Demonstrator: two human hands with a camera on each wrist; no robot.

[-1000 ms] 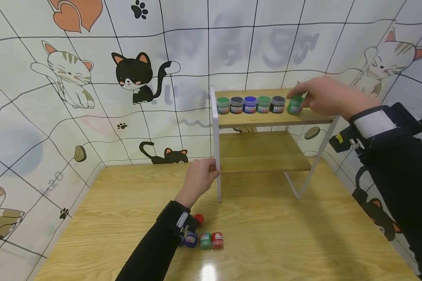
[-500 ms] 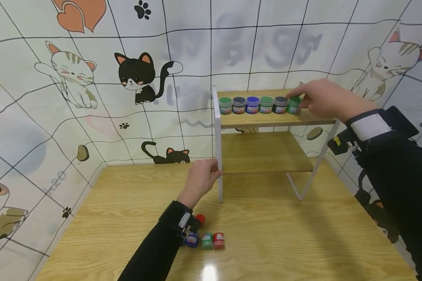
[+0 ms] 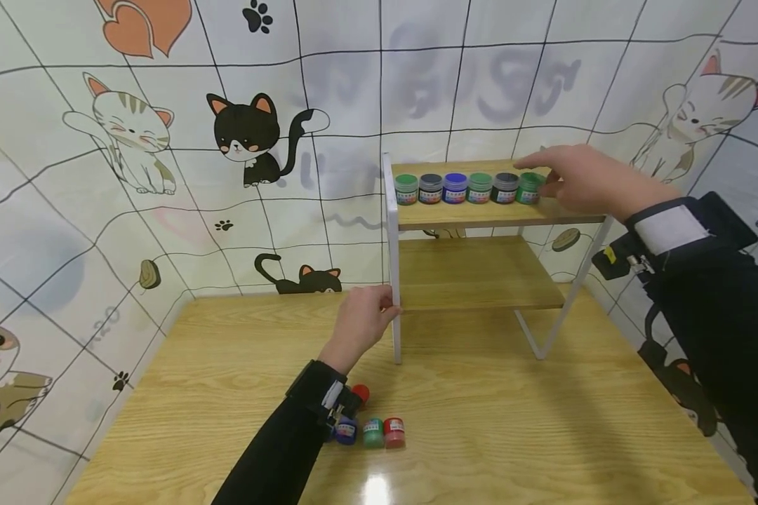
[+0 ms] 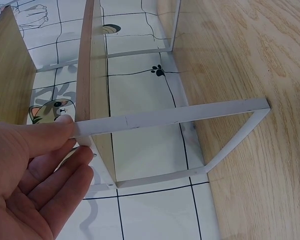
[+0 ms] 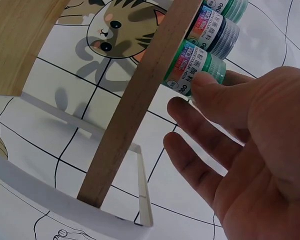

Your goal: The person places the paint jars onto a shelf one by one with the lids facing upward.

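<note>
In the head view, my left hand point(image 3: 358, 319) pinches the white metal side frame point(image 3: 391, 252) of a two-tier wooden shelf rack, thumb and fingers on either side of it. At the right end of the top board point(image 3: 455, 216), my right hand point(image 3: 584, 179) has thumb and index finger at a green-lidded paint jar point(image 3: 529, 189). The right wrist view shows the thumb point(image 5: 207, 85) against this jar's side, with the other fingers loosely bent below. The jar ends a row of several small paint jars, right beside a black-lidded jar point(image 3: 504, 188).
The lower board point(image 3: 474, 273) bears no jars. On the table point(image 3: 480, 435), a green jar point(image 3: 373, 433), a red jar point(image 3: 394, 433) and a blue jar point(image 3: 345, 431) stand near my left sleeve, with a red lid point(image 3: 361, 394) behind them. A cat-printed wall covering point(image 3: 347, 98) hangs behind.
The right hand moved the green jar left, closing the gap to the black-lidded jar. Its index finger has since risen slightly. The left hand keeps its hold on the frame.
</note>
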